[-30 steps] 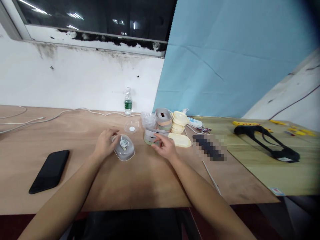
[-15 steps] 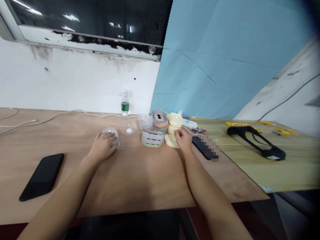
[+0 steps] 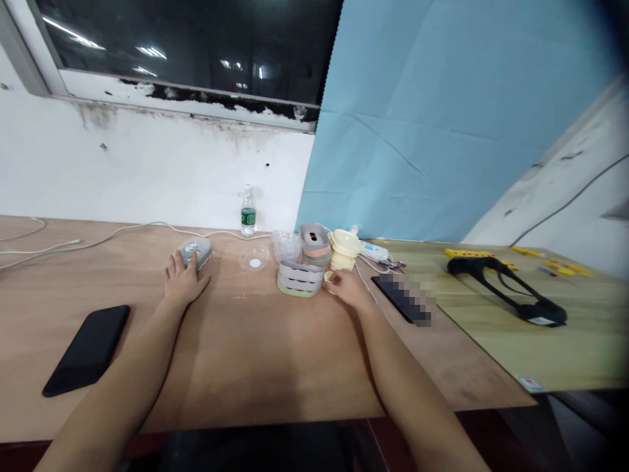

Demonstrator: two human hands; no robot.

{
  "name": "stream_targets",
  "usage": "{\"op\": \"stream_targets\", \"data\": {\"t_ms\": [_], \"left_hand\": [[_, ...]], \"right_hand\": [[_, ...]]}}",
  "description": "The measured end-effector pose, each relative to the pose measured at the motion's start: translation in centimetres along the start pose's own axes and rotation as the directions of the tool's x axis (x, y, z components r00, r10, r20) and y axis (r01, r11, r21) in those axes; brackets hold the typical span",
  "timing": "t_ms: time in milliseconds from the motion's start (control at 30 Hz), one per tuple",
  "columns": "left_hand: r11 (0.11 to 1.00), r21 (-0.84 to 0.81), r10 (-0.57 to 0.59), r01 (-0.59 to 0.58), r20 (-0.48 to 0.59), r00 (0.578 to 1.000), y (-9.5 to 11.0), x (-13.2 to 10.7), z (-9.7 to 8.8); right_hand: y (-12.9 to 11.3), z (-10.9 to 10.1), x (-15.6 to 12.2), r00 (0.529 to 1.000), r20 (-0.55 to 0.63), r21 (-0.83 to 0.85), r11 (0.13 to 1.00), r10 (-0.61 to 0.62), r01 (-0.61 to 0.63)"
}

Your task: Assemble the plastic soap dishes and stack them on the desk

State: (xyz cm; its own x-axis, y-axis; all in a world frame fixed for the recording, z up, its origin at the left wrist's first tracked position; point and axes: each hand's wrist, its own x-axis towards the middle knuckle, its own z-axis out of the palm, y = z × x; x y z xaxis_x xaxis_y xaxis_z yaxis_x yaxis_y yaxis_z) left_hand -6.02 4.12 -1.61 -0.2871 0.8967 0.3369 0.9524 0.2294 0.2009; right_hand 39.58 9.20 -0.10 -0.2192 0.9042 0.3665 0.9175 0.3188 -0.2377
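Note:
My left hand [image 3: 183, 280] lies with its fingers spread, fingertips against the near side of a small light grey rounded container [image 3: 202, 249]. My right hand [image 3: 350, 290] has its fingers curled and pinches the edge of a flat cream-coloured piece [image 3: 330, 282], mostly hidden by the fingers. Just behind that hand rises a stack of cream-coloured dishes [image 3: 345, 244]. To its left stand nested grey and green trays [image 3: 299, 278], with a grey-topped stack [image 3: 315, 239] behind them. Clear plastic cups [image 3: 286, 246] and a clear round lid [image 3: 254, 259] are between the hands.
A black phone [image 3: 87, 351] lies at the left, and another dark phone [image 3: 393, 295] right of my right hand. A water bottle [image 3: 248, 213] stands by the wall. White cable [image 3: 122, 229] runs along the back. A black strap-like frame [image 3: 506, 292] lies on the right-hand table.
My left hand and the grey container have moved left and away from me; its fingers have spread. My right hand has shifted left, and the flat cream piece has moved toward the trays.

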Motion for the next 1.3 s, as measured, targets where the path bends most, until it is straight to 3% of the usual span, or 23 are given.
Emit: {"op": "stream_targets", "data": {"t_ms": [233, 333, 400, 467, 567, 667, 767, 867, 933, 1033, 1133, 1233, 1300], "left_hand": [[0.999, -0.032, -0.031, 0.03, -0.025, 0.999, -0.1, 0.1, 0.3], [0.999, -0.037, -0.012, 0.009, -0.085, 0.996, 0.4, -0.2, -0.1], [0.998, -0.049, 0.021, -0.027, -0.113, 0.993, 1.1, -0.6, -0.5], [0.994, -0.065, 0.075, -0.085, -0.137, 0.988, 2.1, -1.1, -1.1], [0.978, -0.097, 0.162, -0.186, -0.214, 0.963, 4.0, -2.2, -2.0], [0.927, -0.144, 0.308, -0.346, -0.235, 0.922, 5.9, -3.5, -2.8], [0.806, -0.202, 0.508, -0.556, -0.244, 0.826, 7.7, -5.0, -3.5], [0.693, -0.249, 0.631, -0.677, -0.245, 0.736, 9.3, -6.5, -3.8], [0.639, -0.276, 0.674, -0.718, -0.249, 0.696, 10.2, -7.2, -3.6], [0.628, -0.319, 0.67, -0.709, -0.241, 0.702, 10.7, -7.6, -3.3], [0.66, -0.361, 0.634, -0.659, -0.204, 0.746, 10.5, -7.4, -3.1], [0.668, -0.382, 0.642, -0.638, -0.137, 0.754, 9.9, -6.9, -3.1], [0.656, -0.377, 0.675, -0.654, -0.096, 0.732, 9.5, -6.5, -3.0]], "right_hand": [[-0.1, -0.3, -0.1, 0.999, -0.008, -0.009, 0.999, -0.035, 0.035], [-0.3, -0.8, 0.0, 0.99, -0.121, -0.04, 0.997, 0.068, -0.073], [-0.9, -1.4, 0.1, 0.936, -0.306, -0.042, 0.98, 0.173, -0.195], [-1.8, -2.4, -0.1, 0.836, -0.501, 0.008, 0.967, 0.222, -0.253], [-3.4, -3.6, -0.8, 0.699, -0.69, 0.129, 0.983, 0.185, -0.133], [-5.2, -3.6, -2.1, 0.626, -0.769, 0.215, 0.975, 0.13, 0.062], [-7.6, -2.1, -4.1, 0.655, -0.753, 0.279, 0.93, 0.058, 0.239], [-10.9, 0.0, -6.0, 0.728, -0.686, 0.377, 0.85, -0.011, 0.368], [-13.1, 1.1, -6.9, 0.81, -0.583, 0.479, 0.777, -0.067, 0.409], [-15.2, 1.8, -6.9, 0.926, -0.365, 0.699, 0.628, -0.099, 0.342], [-15.4, 1.5, -5.9, 0.967, -0.241, 0.803, 0.544, -0.08, 0.245], [-13.9, 0.7, -4.7, 0.963, -0.264, 0.738, 0.63, -0.061, 0.243], [-12.1, 0.2, -3.9, 0.944, -0.328, 0.633, 0.732, -0.043, 0.254]]}}
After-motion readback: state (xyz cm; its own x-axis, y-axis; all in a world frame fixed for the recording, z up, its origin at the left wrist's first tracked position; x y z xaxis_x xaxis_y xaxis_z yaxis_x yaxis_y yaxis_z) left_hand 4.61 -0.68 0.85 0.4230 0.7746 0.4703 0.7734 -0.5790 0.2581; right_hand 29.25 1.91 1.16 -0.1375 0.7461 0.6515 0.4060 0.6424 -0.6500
